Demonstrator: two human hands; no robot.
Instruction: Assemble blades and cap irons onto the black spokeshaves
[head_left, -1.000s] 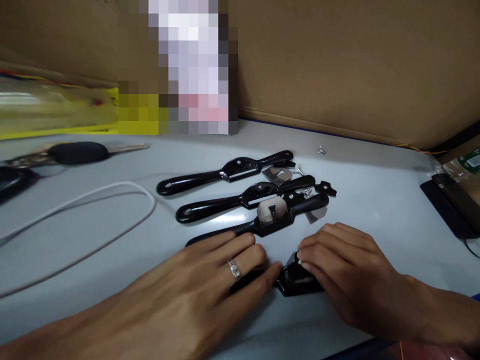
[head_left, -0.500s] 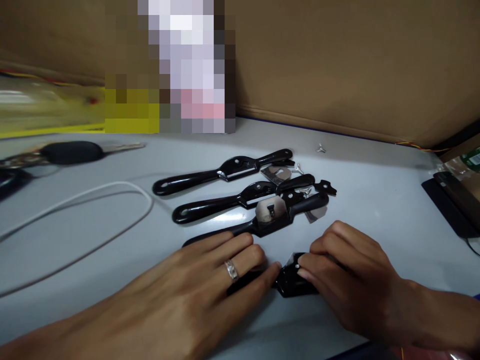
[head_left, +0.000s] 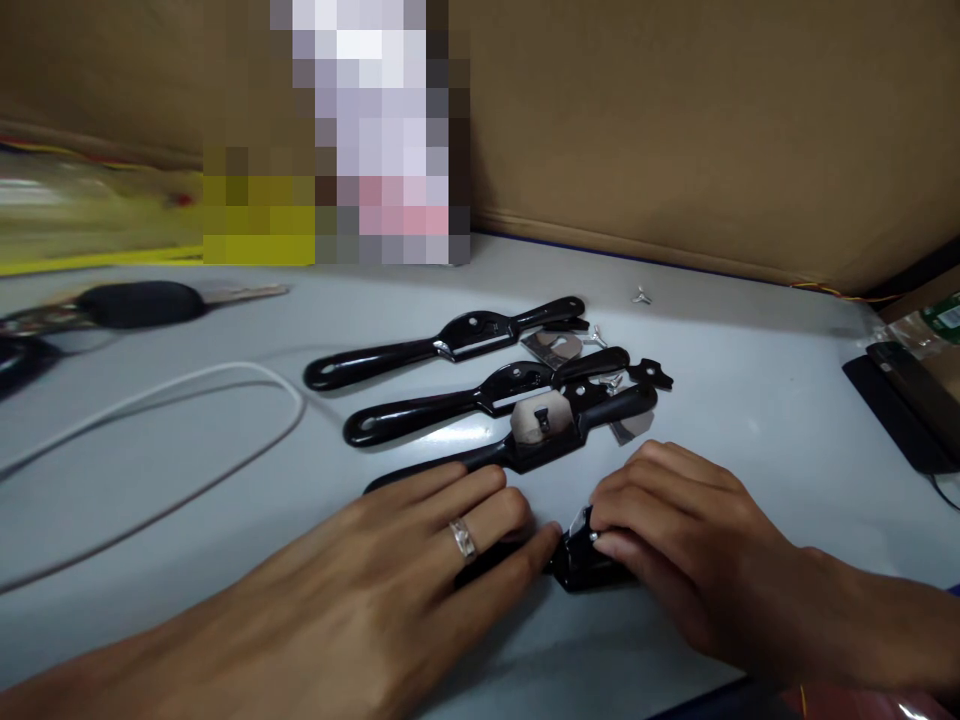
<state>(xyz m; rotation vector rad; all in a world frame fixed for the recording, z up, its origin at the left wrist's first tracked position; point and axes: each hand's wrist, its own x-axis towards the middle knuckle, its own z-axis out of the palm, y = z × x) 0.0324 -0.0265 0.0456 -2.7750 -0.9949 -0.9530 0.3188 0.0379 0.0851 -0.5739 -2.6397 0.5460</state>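
Note:
A black spokeshave (head_left: 589, 572) lies nearest me, partly hidden under both hands. My left hand (head_left: 405, 570), with a ring on one finger, lies over its left handle and presses it down, the index fingertip close to the body. My right hand (head_left: 682, 540) is closed in a pinch at the middle of the body, around a small silver screw (head_left: 595, 537) that barely shows between the fingertips. A blade edge (head_left: 578, 522) peeks out beside them. Just beyond lies another spokeshave (head_left: 540, 455) with a loose blade (head_left: 541, 418) resting on it.
Two more spokeshave bodies (head_left: 480, 335) (head_left: 420, 415) lie farther back. Around their right ends are loose blades (head_left: 553, 347), black caps (head_left: 649, 374) and wing screws (head_left: 641, 296). Keys (head_left: 142, 304) and a white cable (head_left: 289, 385) lie left, a black device (head_left: 907, 405) right. Cardboard (head_left: 712, 130) stands behind.
My right hand's fingers have shifted slightly left and turned over the screw on the spokeshave. My left hand stays in place.

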